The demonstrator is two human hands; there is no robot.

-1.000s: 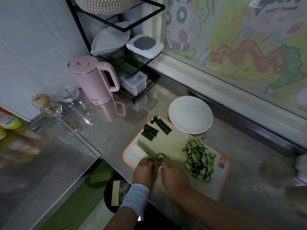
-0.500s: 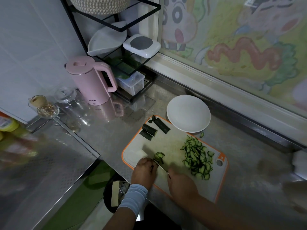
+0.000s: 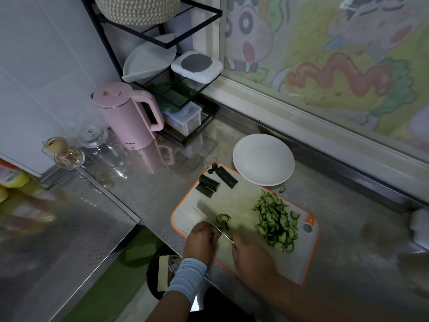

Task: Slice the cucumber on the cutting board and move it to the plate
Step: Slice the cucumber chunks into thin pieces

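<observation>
Gripping knife (image 3: 222, 233) in right hand (image 3: 251, 256); left hand (image 3: 201, 241) fingers curled, pinning cucumber piece (image 3: 222, 220) on cutting board (image 3: 241, 205), lower centre.

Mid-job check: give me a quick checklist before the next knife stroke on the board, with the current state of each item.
1. Right hand grips the knife: ok.
2. Left hand steadies the cucumber piece being cut: ok.
3. Left fingertips clear of the blade: cannot tell, they sit right against it.
4. Cutting board flat on the counter: ok.
5. Plate within reach, empty: ok.
6. All slices on the board: not ok, one stray slice lies on the counter; uncut chunks remain.
</observation>
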